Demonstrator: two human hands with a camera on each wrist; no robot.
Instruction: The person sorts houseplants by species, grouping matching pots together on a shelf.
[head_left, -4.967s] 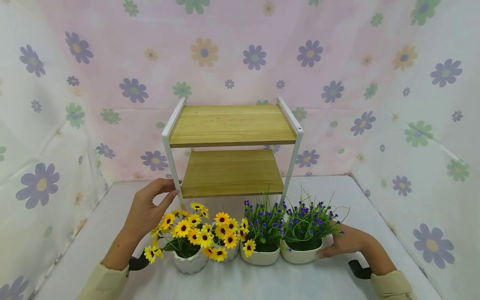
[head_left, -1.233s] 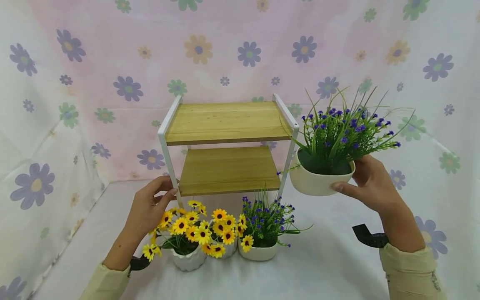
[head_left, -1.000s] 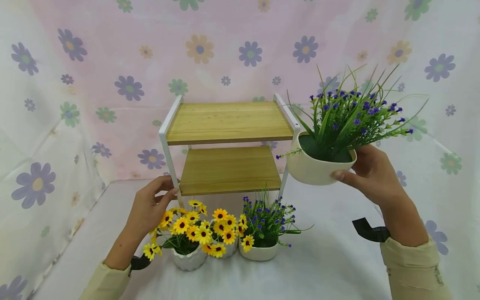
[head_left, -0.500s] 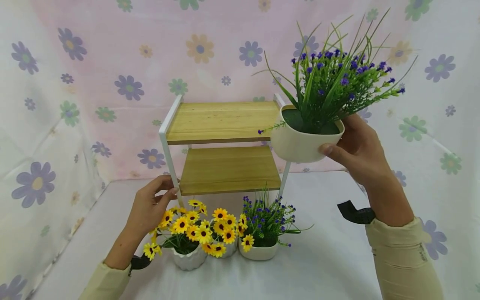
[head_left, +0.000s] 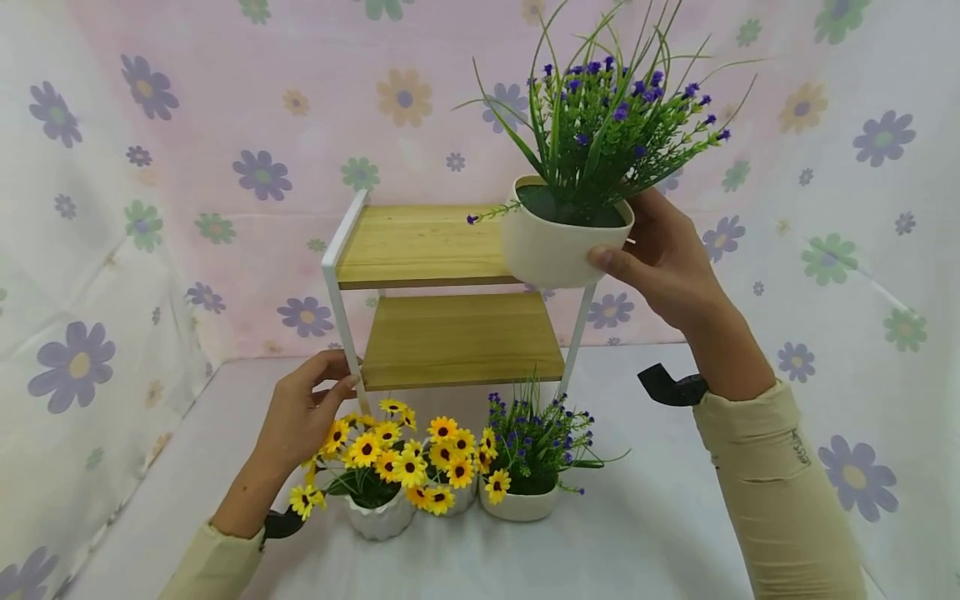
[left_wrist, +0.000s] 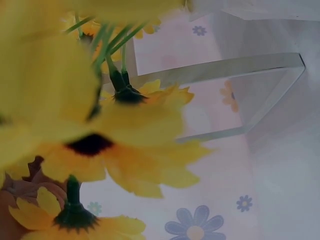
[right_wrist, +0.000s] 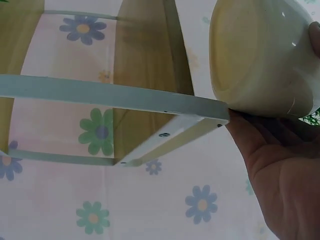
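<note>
- The right hand [head_left: 663,258] is raised right of centre in the head view, its forearm slanting up and leftward from the lower right. The thumb lies on the front of a cream pot [head_left: 558,250] and the other fingers pass behind it, gripping its right side.
- That pot, planted with purple flowers [head_left: 622,112] and long grass, is in the air at upper right of centre, opening upward. It hides the right end of the top board of the shelf [head_left: 420,242]; whether it touches, I cannot tell. The right wrist view shows it at upper right, close to a corner of the frame.
- The left hand [head_left: 300,412] is lower, at left of centre, its forearm rising from the bottom left. Thumb and fingers pinch the shelf's left front post [head_left: 342,329] near the lower board [head_left: 461,337]; in the left wrist view petals partly cover the hand.
- Boards: two, wooden, one above the other, between white sides.
- Pots: four. One is held; three stand in a row at bottom centre on the white table [head_left: 637,525]: a white pot [head_left: 382,521], another white pot [head_left: 462,498] and a second cream pot [head_left: 519,507].
- Plantings: two of yellow flowers [head_left: 365,450], two of purple.
- Sleeves: two, beige, each with a black bracket [head_left: 670,387] near the wrist.
</note>
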